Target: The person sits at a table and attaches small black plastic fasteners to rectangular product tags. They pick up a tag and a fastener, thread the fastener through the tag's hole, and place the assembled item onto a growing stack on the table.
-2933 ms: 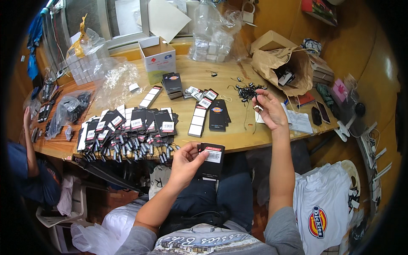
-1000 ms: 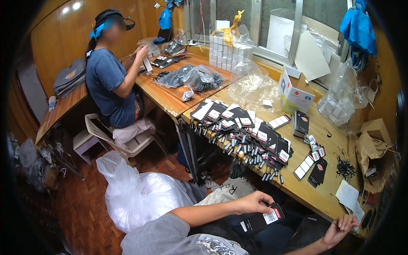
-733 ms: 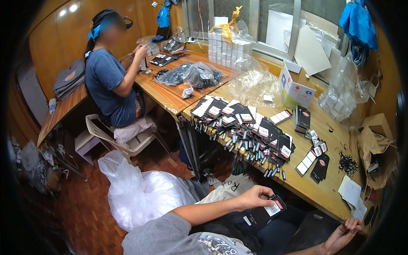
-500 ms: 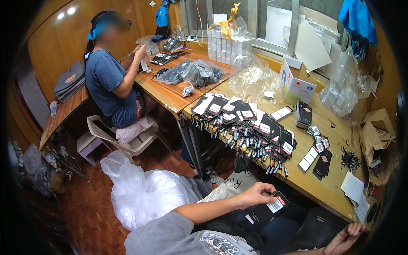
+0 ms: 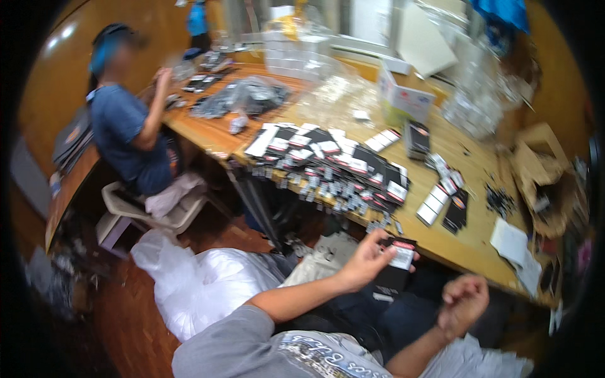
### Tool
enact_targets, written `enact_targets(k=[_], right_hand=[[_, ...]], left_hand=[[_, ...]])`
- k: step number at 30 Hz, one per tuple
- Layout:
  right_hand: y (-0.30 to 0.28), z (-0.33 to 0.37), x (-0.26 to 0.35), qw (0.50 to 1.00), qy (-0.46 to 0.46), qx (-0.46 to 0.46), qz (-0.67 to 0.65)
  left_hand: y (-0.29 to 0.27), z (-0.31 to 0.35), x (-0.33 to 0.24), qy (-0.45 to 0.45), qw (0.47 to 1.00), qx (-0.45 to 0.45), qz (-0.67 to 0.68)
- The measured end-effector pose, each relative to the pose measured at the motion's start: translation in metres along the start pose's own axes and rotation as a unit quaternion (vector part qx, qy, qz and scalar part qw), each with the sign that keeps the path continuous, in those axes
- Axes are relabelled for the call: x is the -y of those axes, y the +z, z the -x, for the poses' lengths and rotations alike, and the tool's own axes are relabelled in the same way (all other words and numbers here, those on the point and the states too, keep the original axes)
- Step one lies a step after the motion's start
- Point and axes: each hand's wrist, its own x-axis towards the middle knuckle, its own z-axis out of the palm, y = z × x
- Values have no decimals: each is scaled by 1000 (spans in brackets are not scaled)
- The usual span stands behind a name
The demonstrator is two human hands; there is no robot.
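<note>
Over my lap, my left hand (image 5: 364, 264) grips a black hang tag (image 5: 392, 278) by its upper end. That tag carries a white barcode label and a red strip. My right hand (image 5: 465, 303) is raised to the right of it, apart from the tag, its fingers curled together; blur hides anything in them. Ahead of my hands a wide heap of black hang tags (image 5: 372, 165) lies on the table (image 5: 476, 249), with small dark fasteners dangling over its near edge. To the right are cards with white labels (image 5: 433, 203) and several black tags (image 5: 455, 215).
A stack of black tags (image 5: 417, 140), a dark bunch of cords (image 5: 500, 200), a notepad (image 5: 509, 241) and a brown paper bag (image 5: 535, 154) occupy the right side. A folded carton (image 5: 403, 97) stands behind. Left, a co-worker (image 5: 126, 129) sits by a full white plastic bag (image 5: 214, 283).
My right hand has moved up and left, closer to the tag. My left hand has lifted the tag slightly. The view has shifted, so the table appears further left and blurred.
</note>
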Motion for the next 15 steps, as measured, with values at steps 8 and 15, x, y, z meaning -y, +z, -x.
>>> enact_targets(k=[8,15], right_hand=[[14,4,-36,995,51,86,31],[16,7,-35,992,41,92,79]], left_hand=[[17,-6,1,136,960,-136,-202],[28,-3,-3,178,927,-159,-290]])
